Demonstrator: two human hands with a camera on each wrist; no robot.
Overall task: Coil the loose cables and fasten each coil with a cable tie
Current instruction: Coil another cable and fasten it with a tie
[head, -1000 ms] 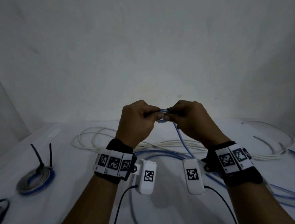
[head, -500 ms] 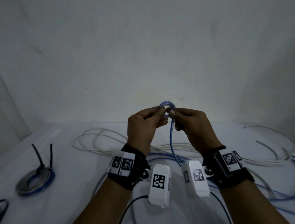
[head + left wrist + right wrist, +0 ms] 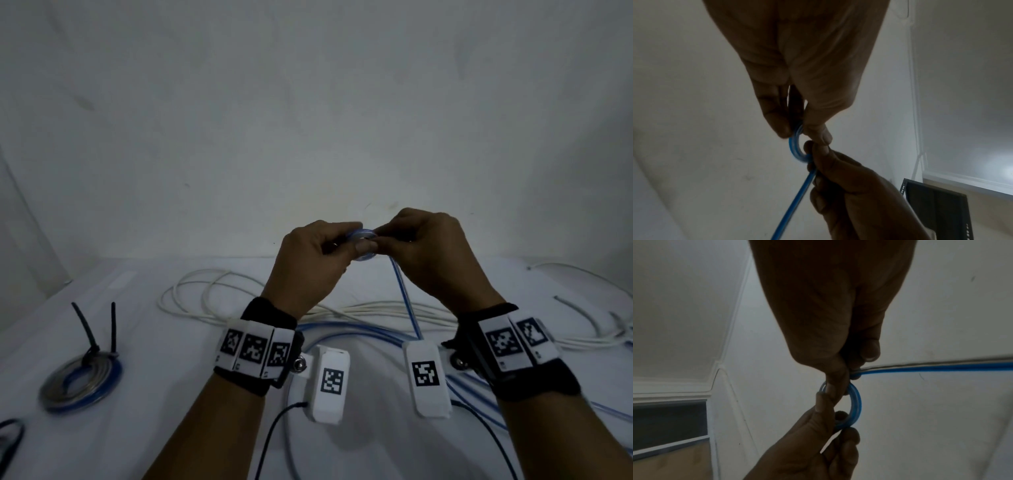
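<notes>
Both hands are raised above the white table (image 3: pixel 171 428), meeting at a small coil of blue cable (image 3: pixel 363 236) (image 3: pixel 795 147) (image 3: pixel 855 400). My left hand (image 3: pixel 315 263) pinches one side of the small coil between thumb and fingers. My right hand (image 3: pixel 431 253) pinches the other side, where the free run of the blue cable (image 3: pixel 407 308) drops to the table. In the right wrist view this run (image 3: pixel 931 368) leads off to the right. A finished coil (image 3: pixel 80 377) with two black cable ties (image 3: pixel 99 329) standing up lies at the left.
Loose white cable (image 3: pixel 212 294) lies in loops across the back of the table and on the right (image 3: pixel 582 308). More blue cable (image 3: pixel 342 329) sprawls under my wrists. A dark cable loop (image 3: pixel 10 438) shows at the lower left edge. A wall stands close behind.
The hands rose and tipped the small coil upright half a second ago; now they have come back down and closed round it, with the coil lying flatter between the fingertips.
</notes>
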